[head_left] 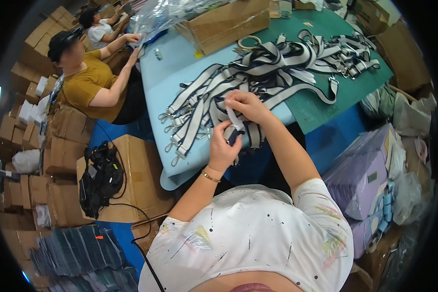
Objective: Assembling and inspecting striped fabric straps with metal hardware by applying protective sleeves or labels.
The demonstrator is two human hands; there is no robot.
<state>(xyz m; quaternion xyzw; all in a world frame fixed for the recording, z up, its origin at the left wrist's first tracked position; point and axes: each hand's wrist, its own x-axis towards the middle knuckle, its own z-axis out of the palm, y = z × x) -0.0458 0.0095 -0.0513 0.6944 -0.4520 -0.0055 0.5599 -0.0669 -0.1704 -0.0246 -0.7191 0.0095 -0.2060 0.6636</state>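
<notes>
My left hand (223, 150) is closed at the table's near edge around a dark-edged strap (235, 138), which my fingers partly hide. A thin white strip (234, 117) runs up from it to my right hand (248, 105), whose fingers pinch its upper end. Whether the strip is paper or plastic, I cannot tell. Just beyond my hands lies a tangled pile of white straps with dark edges (272, 61). Metal snap hooks (176, 158) on their ends point toward the table's left edge.
The straps spread over a light blue table surface (163, 87) and a green mat (321, 109). A cardboard box (223, 27) stands at the back. To the left, a person in a mustard top (92, 87) works at the table. A carton (136, 170) bears a black bag; wrapped purple goods (360, 170) are stacked at right.
</notes>
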